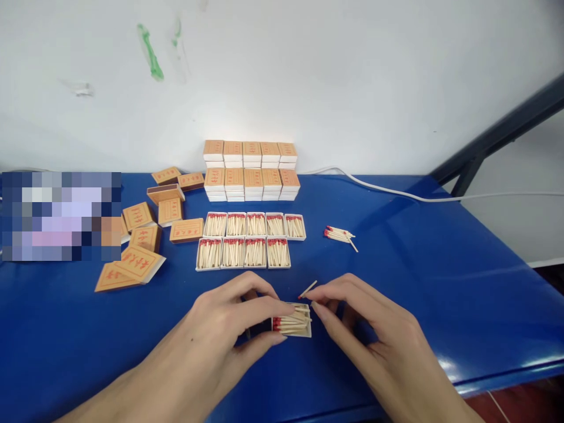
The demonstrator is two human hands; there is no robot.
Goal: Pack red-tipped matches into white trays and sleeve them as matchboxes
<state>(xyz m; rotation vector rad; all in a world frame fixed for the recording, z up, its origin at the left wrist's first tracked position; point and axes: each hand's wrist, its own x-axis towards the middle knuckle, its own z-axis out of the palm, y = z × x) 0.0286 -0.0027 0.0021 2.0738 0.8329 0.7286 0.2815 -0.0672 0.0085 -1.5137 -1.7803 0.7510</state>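
A small white matchbox tray [302, 335] filled with red-headed matches lies on the blue table in front of me. My left hand [240, 320] grips its left end, thumb at the near side and a finger over the matches. Some match ends poke out unevenly at the tray's right end. By the tray's upper right corner is my right hand [359, 320], its thumb and index fingertips slightly apart with nothing visible between them. A single match [307, 289] lies slanted just beyond those fingertips. Farther back, filled trays [244, 254] stand in two rows, matches showing.
Orange-topped matchboxes [251, 184] are stacked against the wall. Loose orange sleeves [140, 264] lie scattered at the left, beside a blurred patch. A small pile of matches [338, 234] sits right of the trays. A white cable [383, 191] runs along the back right.
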